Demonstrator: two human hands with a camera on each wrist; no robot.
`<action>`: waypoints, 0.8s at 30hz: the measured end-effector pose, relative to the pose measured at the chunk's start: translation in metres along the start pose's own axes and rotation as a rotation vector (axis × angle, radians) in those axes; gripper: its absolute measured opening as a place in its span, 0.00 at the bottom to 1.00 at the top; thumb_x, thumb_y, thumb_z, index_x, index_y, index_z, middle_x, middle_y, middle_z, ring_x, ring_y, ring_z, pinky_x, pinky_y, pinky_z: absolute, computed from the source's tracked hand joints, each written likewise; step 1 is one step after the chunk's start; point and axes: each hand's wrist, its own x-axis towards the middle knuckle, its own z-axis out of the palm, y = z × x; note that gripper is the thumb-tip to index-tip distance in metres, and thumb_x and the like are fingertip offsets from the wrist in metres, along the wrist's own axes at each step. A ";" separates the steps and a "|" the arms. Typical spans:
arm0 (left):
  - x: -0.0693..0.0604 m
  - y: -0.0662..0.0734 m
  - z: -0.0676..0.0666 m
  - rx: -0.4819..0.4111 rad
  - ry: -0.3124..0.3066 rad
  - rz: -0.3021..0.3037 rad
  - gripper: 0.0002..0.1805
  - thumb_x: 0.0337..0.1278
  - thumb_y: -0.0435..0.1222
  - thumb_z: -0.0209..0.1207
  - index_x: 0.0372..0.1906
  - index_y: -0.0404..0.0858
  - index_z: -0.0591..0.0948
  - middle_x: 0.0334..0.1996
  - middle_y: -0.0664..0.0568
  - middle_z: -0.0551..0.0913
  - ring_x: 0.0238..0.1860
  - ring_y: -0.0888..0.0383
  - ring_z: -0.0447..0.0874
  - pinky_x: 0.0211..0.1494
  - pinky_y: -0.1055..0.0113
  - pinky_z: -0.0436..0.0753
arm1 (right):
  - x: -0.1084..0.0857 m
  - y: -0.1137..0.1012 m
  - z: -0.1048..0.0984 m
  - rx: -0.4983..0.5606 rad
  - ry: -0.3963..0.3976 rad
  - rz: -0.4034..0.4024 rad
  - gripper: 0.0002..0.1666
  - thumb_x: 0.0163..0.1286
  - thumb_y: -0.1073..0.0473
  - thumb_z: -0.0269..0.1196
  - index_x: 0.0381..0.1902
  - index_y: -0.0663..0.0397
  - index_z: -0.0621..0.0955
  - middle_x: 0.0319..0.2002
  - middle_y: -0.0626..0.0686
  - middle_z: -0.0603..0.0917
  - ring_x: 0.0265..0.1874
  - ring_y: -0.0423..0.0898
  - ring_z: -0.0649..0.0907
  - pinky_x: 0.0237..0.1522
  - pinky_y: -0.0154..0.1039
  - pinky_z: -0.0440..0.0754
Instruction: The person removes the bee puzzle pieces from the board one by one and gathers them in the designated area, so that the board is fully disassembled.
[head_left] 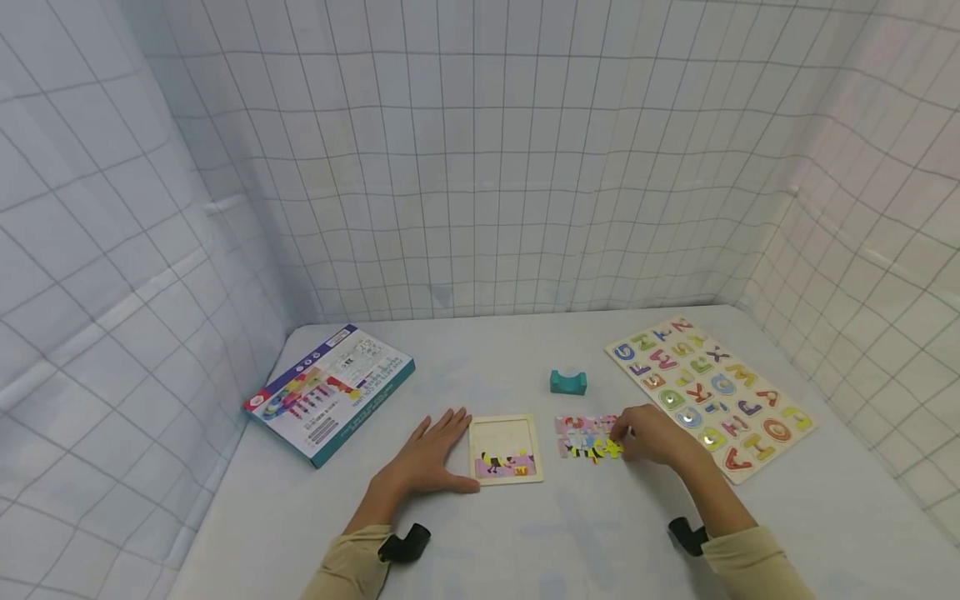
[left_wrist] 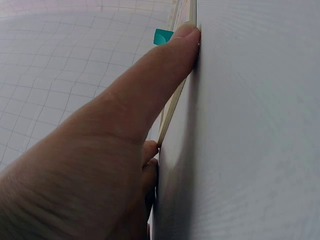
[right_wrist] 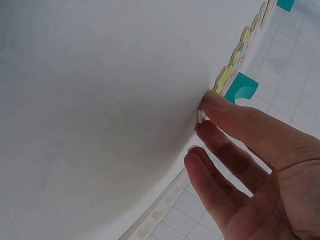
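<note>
A square wooden puzzle tray (head_left: 538, 450) lies flat with a few pink, yellow and black pieces along its near side. The left hand (head_left: 431, 461) rests spread at the tray's left edge, its thumb (left_wrist: 180, 47) against the near corner in the left wrist view. To the tray's right lies a group of joined puzzle pieces (head_left: 581, 437), pink, blue and yellow. At this group's right end the right hand (head_left: 651, 435) pinches a small puzzle piece (right_wrist: 200, 114) between thumb and index finger; its printed face cannot be made out.
Behind the loose pieces stands a teal notched block (head_left: 567, 383). A wooden alphabet board (head_left: 708, 392) with colourful letters lies at the right. A flat printed box (head_left: 330, 392) with teal sides sits at the left. Grid-patterned cloth walls (head_left: 480, 167) surround the table.
</note>
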 end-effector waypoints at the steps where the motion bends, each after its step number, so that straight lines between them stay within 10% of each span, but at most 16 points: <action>1: 0.000 0.000 0.000 -0.002 0.000 -0.001 0.62 0.39 0.67 0.67 0.77 0.43 0.55 0.78 0.51 0.52 0.80 0.49 0.44 0.80 0.45 0.43 | 0.000 0.000 0.000 -0.002 0.001 -0.001 0.12 0.52 0.69 0.71 0.34 0.50 0.86 0.36 0.47 0.86 0.35 0.44 0.78 0.43 0.43 0.81; 24: -0.001 0.003 -0.001 0.006 0.000 0.005 0.62 0.39 0.65 0.67 0.77 0.40 0.55 0.78 0.48 0.53 0.79 0.47 0.45 0.80 0.43 0.44 | 0.002 0.001 0.000 -0.010 -0.021 -0.006 0.13 0.52 0.69 0.71 0.36 0.50 0.86 0.36 0.47 0.85 0.37 0.44 0.79 0.45 0.45 0.82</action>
